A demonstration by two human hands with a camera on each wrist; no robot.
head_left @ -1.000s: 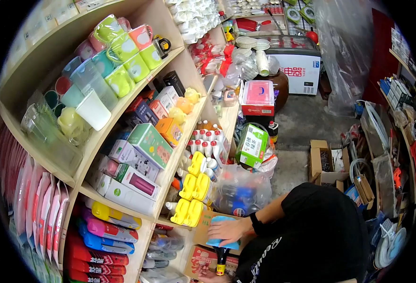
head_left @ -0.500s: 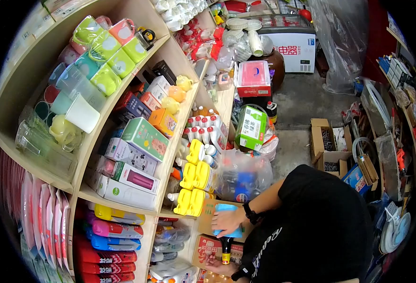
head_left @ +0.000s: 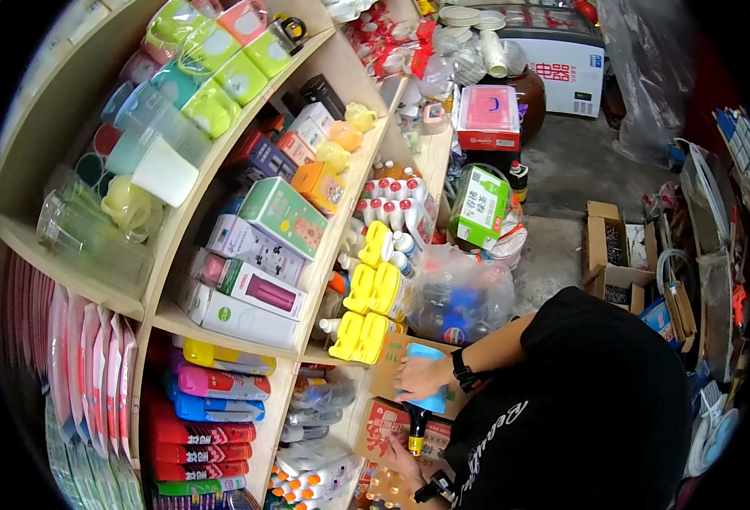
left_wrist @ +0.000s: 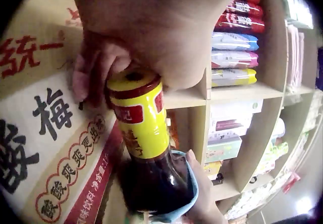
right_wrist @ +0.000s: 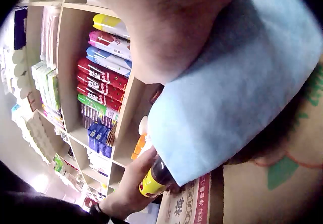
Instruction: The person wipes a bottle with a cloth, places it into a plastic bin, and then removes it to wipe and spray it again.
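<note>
While its capped neck is held in the curled fingers of the left hand (head_left: 407,467), the dark, glossy, yellow-labelled bottle (left_wrist: 144,125) is gripped through a light-blue cloth (right_wrist: 227,87) by the right hand (head_left: 421,376), seemingly for steadiness. Beyond, yellow plastic containers (head_left: 365,337) are grouped closely, probably to save shelf space.

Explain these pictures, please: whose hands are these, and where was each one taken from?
No robot here, just a person's bare hands. The wide view comes from a camera worn on the head; the two close ones come from cameras on the wrists. The left hand holds a dark bottle near its yellow-banded neck; the right hand holds a blue cloth against its body. Printed cardboard boxes are close by, and wooden shelves hold cups and red packets.
</note>
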